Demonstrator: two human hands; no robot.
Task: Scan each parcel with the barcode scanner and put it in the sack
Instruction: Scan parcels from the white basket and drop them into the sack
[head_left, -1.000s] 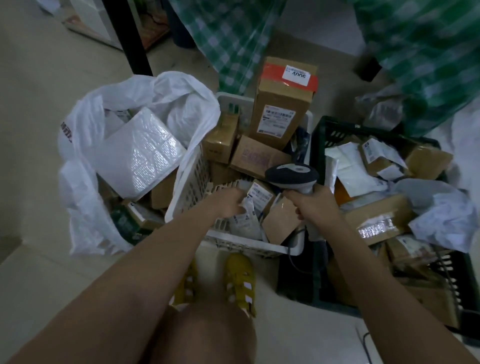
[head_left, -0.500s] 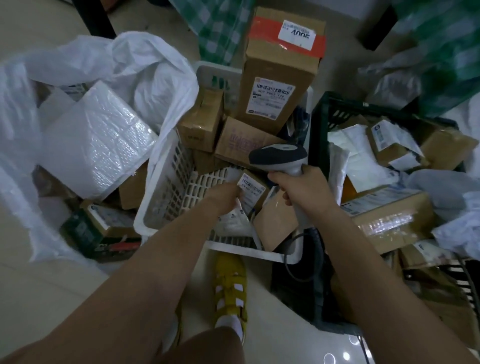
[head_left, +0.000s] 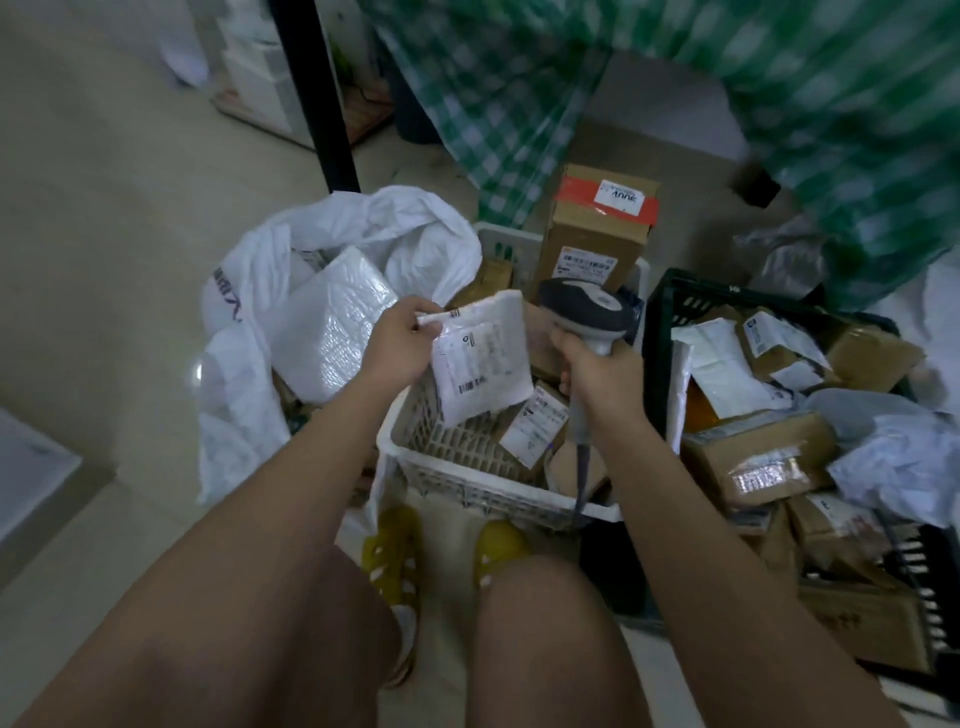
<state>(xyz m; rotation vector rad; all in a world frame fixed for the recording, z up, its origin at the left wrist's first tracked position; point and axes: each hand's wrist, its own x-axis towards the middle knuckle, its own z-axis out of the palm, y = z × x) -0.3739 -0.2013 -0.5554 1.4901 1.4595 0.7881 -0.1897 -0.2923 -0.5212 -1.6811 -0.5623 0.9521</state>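
From the head view we see our left hand (head_left: 397, 340) pinching a white padded parcel (head_left: 480, 358) by its top corner — held above the white basket (head_left: 467, 486) (label facing up) — while our right hand (head_left: 597, 371) grips the barcode scanner (head_left: 584, 312); the white sack (head_left: 244, 400) gapes just left.

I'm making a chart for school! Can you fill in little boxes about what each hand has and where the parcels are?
left hand: pinches flat white padded parcel by its top corner, label facing up
right hand: grips grey barcode scanner handle
parcel position: held above white plastic basket
sack: white plastic sack, open, left of basket
other parcels: in basket and black crate
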